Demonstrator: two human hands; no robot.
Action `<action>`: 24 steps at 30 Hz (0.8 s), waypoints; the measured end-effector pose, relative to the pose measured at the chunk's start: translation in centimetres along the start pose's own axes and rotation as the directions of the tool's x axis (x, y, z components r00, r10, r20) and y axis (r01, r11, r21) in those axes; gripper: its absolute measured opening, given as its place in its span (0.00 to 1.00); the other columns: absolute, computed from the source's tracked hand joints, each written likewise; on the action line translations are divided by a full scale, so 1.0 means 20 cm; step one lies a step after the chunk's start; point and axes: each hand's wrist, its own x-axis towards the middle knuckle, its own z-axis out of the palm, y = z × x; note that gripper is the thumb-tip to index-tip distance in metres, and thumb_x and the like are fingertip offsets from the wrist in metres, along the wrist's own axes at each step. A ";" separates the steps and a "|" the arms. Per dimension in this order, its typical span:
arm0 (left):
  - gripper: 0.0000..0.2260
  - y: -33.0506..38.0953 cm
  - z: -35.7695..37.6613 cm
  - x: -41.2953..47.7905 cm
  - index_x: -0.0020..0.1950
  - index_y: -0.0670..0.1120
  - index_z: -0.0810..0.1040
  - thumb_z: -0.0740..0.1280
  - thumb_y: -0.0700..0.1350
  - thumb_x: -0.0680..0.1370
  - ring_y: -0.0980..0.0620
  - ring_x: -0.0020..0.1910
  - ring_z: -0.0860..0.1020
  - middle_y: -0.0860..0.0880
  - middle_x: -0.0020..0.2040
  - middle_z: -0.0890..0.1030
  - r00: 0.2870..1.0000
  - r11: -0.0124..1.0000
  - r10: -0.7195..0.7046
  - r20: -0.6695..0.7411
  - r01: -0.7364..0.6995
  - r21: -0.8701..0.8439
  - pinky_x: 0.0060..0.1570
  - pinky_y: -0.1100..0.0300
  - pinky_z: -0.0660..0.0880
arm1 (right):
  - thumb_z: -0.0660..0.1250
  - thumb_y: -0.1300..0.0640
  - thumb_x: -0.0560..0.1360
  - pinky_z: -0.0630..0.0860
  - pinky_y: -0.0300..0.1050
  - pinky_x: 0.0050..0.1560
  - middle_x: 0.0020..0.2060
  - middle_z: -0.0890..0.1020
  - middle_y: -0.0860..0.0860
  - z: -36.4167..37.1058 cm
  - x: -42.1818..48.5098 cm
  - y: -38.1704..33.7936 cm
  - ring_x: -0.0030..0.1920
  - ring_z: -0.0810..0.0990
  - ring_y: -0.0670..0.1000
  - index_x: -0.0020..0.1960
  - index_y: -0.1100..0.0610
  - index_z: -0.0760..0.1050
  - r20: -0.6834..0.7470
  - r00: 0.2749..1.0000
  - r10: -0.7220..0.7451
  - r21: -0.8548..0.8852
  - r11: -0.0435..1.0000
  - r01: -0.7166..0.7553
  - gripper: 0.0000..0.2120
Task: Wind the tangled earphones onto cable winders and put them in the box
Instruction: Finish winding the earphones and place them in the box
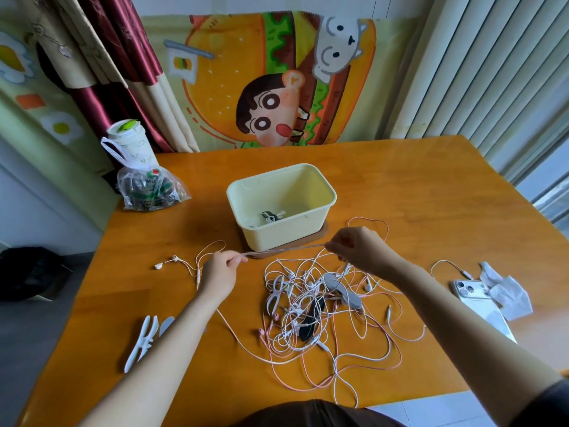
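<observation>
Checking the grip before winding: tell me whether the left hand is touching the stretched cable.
Touching. The head view shows the left hand pinching one end of the stretched cable, with no gap; the right hand pinches the other end.

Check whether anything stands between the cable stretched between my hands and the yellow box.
Nothing visible does. The cable, pinched by the left hand and the right hand, runs right in front of the box, whose top is open.

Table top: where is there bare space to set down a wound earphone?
Bare table right of the box up to the far edge, and between box and plastic bag. Crowded: the cable tangle in front, phone at right.
</observation>
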 end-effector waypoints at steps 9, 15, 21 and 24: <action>0.17 0.04 0.10 -0.05 0.69 0.46 0.70 0.56 0.36 0.82 0.50 0.67 0.71 0.47 0.68 0.73 0.931 0.995 -0.085 0.356 0.064 0.072 0.60 0.62 0.68 | 0.65 0.52 0.76 0.71 0.36 0.36 0.35 0.77 0.44 0.13 0.00 -0.11 0.35 0.75 0.43 0.47 0.56 0.79 0.015 0.991 -0.131 -0.012 0.991 0.132 0.08; 0.11 0.39 0.10 -0.16 0.59 0.48 0.75 0.54 0.43 0.83 0.60 0.49 0.76 0.54 0.49 0.79 0.893 0.863 0.197 0.403 0.037 -0.504 0.47 0.71 0.71 | 0.66 0.56 0.77 0.73 0.40 0.37 0.36 0.79 0.46 0.18 -0.02 -0.15 0.35 0.78 0.49 0.47 0.58 0.80 0.042 0.977 -0.210 0.030 0.978 0.209 0.07; 0.12 0.29 0.09 -0.13 0.49 0.42 0.80 0.58 0.43 0.82 0.61 0.41 0.75 0.52 0.41 0.80 0.910 0.957 0.142 0.390 -0.026 -0.289 0.42 0.67 0.68 | 0.66 0.50 0.76 0.75 0.37 0.39 0.39 0.78 0.45 0.12 -0.03 0.00 0.39 0.78 0.46 0.52 0.55 0.77 0.144 0.988 -0.052 -0.015 0.998 0.055 0.10; 0.12 0.18 0.05 -0.07 0.45 0.44 0.78 0.56 0.42 0.82 0.63 0.41 0.70 0.52 0.44 0.76 0.974 0.966 -0.044 0.222 0.099 -0.239 0.43 0.62 0.66 | 0.65 0.50 0.76 0.72 0.35 0.34 0.34 0.78 0.45 0.05 -0.05 0.12 0.34 0.77 0.46 0.45 0.54 0.78 0.185 0.982 0.037 -0.052 0.998 -0.028 0.08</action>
